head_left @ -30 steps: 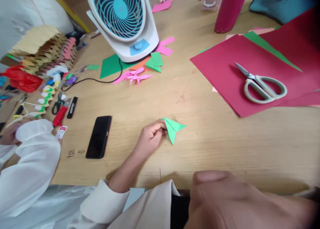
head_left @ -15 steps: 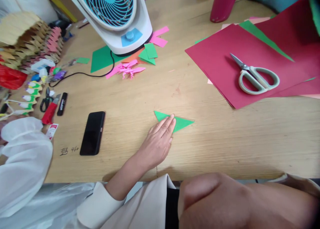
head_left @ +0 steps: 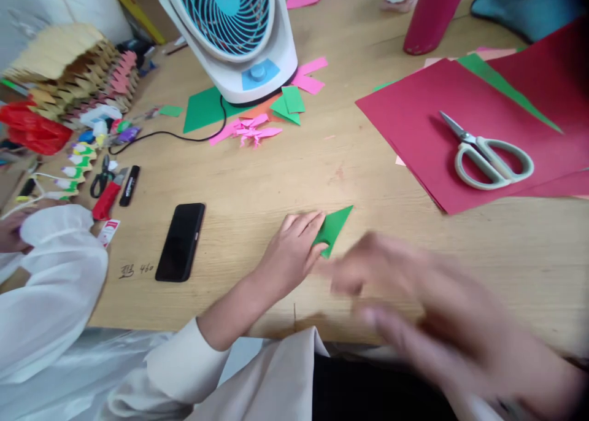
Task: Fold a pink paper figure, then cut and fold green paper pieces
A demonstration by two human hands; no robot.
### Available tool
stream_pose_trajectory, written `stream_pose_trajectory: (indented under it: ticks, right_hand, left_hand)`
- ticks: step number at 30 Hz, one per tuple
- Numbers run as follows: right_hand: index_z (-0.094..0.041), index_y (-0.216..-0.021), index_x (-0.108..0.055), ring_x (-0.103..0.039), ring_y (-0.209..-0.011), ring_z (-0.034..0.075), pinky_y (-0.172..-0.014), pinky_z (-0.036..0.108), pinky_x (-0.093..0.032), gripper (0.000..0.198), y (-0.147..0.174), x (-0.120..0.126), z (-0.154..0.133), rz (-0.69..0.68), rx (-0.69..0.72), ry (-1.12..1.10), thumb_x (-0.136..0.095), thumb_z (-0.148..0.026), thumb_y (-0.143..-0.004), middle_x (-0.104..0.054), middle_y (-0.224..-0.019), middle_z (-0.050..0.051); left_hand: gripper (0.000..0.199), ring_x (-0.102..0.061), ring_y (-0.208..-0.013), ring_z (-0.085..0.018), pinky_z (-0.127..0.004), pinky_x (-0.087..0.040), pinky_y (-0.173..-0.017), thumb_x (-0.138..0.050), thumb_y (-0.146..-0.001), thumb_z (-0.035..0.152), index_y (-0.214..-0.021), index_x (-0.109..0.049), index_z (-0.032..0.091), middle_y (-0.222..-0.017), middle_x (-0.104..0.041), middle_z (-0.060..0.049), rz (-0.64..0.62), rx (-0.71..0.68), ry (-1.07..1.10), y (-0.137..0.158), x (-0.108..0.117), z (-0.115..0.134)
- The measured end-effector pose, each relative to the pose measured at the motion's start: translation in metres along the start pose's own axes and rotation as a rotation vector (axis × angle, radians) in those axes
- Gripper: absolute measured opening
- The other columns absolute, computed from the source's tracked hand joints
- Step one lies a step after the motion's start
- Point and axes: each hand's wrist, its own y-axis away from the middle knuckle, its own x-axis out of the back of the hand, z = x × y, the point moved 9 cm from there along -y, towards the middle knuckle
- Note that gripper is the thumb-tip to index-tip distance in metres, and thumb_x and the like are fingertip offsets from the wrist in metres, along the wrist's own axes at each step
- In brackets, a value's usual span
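Observation:
A small folded piece of green paper (head_left: 335, 227) lies on the wooden table in front of me, one pointed corner toward the far right. My left hand (head_left: 294, 249) holds its left side, with the fingertips over the upper part and the thumb at the lower edge. Those fingers cover the rest of the paper. Large and smeared by motion, my right hand (head_left: 427, 304) is to the right of the paper and nearer the camera. Its fingers are too blurred to show whether they hold anything.
Scissors (head_left: 494, 161) rest on red paper sheets (head_left: 414, 120) at the right. A black phone (head_left: 180, 243) lies at left. A fan (head_left: 248, 59), green scraps (head_left: 288, 105) and a pink folded paper figure (head_left: 255, 131) are farther back. Another person's white sleeve (head_left: 59, 255) is at far left.
The green paper has turned, its right point now aimed farther up. My left hand has gone from pressing flat to gripping it. My right hand has swung up from the lower right over the table edge.

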Motion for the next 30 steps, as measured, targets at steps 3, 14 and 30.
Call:
stream_pose_trajectory:
  ticks: [3,14,30]
  right_hand:
    - [-0.027,-0.120,-0.059,-0.065,-0.091,0.020,-0.076,0.034,-0.055,0.024,-0.016,0.004,0.044,0.133,-0.129,-0.019,-0.052,-0.030,-0.097,-0.065,-0.108,0.006]
    - [-0.022,-0.112,-0.056,-0.060,-0.068,0.014,-0.064,0.029,-0.052,0.028,-0.015,-0.030,0.084,0.131,-0.267,-0.093,-0.066,-0.021,-0.086,-0.060,-0.082,0.000]
    - [-0.017,-0.123,-0.052,-0.058,-0.084,0.020,-0.074,0.036,-0.050,0.040,-0.010,-0.025,0.032,0.161,0.126,0.165,-0.058,-0.001,-0.086,-0.059,-0.092,0.006]
  left_hand:
    - [0.058,-0.047,-0.119,-0.030,-0.047,-0.043,-0.103,-0.070,-0.085,0.032,-0.135,-0.047,0.014,-0.130,-0.056,-0.014,-0.033,0.117,0.050,-0.011,0.005,-0.011]
    - [0.057,-0.054,-0.108,-0.028,-0.043,-0.043,-0.091,-0.082,-0.069,0.026,-0.113,-0.046,0.023,-0.113,-0.060,-0.006,-0.027,0.169,0.187,-0.029,0.005,-0.020]
    - [0.013,-0.061,-0.081,-0.017,-0.032,-0.042,-0.077,-0.065,-0.089,0.023,-0.077,-0.064,0.019,-0.081,-0.070,0.000,0.188,0.058,0.198,-0.028,0.034,-0.017]
